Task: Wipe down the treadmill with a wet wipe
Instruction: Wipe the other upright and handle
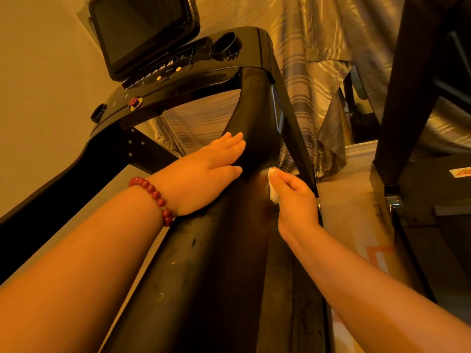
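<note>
Head view: the treadmill (158, 118) fills the middle of the frame, and its broad black handrail (224, 271) runs from right under the camera up toward the console.
Nearest rail: pale specks and dull smears show on the stretch closest to the person, so I judge this part is not yet wiped.
Bracelet: a string of red beads (153, 194) sits on the left wrist.
Left hand: the left hand (211, 171) lies flat on the rail's inner edge with its fingers straight and together. It holds nothing and looks to be steadying.
Right hand: the right hand (295, 200) has its fingers bent and pinched on the wipe, pressing it to the rail's outer side.
Wet wipe: the wet wipe (273, 187) is a small white wad between the right fingertips and the rail, level with the left thumb.
Step in hand: rubbing the middle of the handrail, by my reading.
Next move: I would expect strokes along the rail, either down over the speckled stretch or up onto the glossier black section (254, 115). The wad is small, so it calls for firm pressure and probably refolding.
Console: the console (178, 80) beyond carries yellow buttons, a red knob (135, 101) and a cup holder (225, 45). I cannot tell whether it has been cleaned.
Screen: a dark screen (142, 31) stands above the console.
Behind: a grey striped curtain (313, 47) hangs past the rail, with a dark frame (407, 85) at the right.
</note>
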A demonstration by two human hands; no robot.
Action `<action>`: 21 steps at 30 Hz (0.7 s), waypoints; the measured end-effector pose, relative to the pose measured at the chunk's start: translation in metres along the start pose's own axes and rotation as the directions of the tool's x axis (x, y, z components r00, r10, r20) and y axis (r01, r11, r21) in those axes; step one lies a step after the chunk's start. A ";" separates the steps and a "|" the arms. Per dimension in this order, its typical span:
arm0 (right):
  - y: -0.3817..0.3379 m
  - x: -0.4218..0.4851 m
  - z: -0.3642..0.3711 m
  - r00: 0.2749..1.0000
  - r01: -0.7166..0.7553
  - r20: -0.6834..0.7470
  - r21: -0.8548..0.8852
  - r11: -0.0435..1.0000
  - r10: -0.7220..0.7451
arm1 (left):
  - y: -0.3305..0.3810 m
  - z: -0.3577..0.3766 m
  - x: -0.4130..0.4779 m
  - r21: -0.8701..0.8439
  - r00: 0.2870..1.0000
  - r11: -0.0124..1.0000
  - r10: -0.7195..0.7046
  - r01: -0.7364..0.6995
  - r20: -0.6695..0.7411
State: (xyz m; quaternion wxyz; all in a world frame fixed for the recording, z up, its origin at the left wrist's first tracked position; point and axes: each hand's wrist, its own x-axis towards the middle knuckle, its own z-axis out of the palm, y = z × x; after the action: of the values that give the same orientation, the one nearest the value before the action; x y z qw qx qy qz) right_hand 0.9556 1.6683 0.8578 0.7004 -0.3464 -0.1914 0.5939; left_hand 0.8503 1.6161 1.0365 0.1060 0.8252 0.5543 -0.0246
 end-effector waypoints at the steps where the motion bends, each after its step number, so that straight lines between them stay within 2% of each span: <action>1: 0.004 -0.008 -0.003 1.000 0.005 0.011 0.012 1.000 -0.005 | 0.001 0.000 -0.001 0.011 1.000 1.000 0.003 -0.003 -0.004; 4: 0.006 -0.018 -0.004 1.000 0.017 0.025 0.044 0.999 -0.018 | 0.004 -0.001 -0.004 0.053 1.000 0.999 0.013 -0.012 -0.005; 10: -0.005 -0.010 0.019 0.996 0.056 -0.069 0.057 0.997 -0.052 | 0.003 0.000 -0.014 0.121 0.998 0.993 0.018 -0.010 -0.065; 15: 0.005 -0.059 0.011 0.989 0.148 -0.006 0.007 0.989 -0.148 | -0.004 -0.004 -0.037 0.009 0.997 1.000 0.002 -0.001 -0.071; 21: -0.031 -0.042 0.044 0.983 0.184 0.003 -0.014 0.983 -0.184 | -0.007 0.003 -0.054 -0.023 0.996 1.000 0.017 -0.019 -0.089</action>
State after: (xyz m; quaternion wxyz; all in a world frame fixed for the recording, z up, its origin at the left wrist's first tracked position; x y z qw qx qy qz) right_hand 0.9382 1.6378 0.9161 0.7497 -0.3317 -0.2273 0.5255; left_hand 0.8229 1.5687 1.0413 0.0914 0.8291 0.5513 0.0195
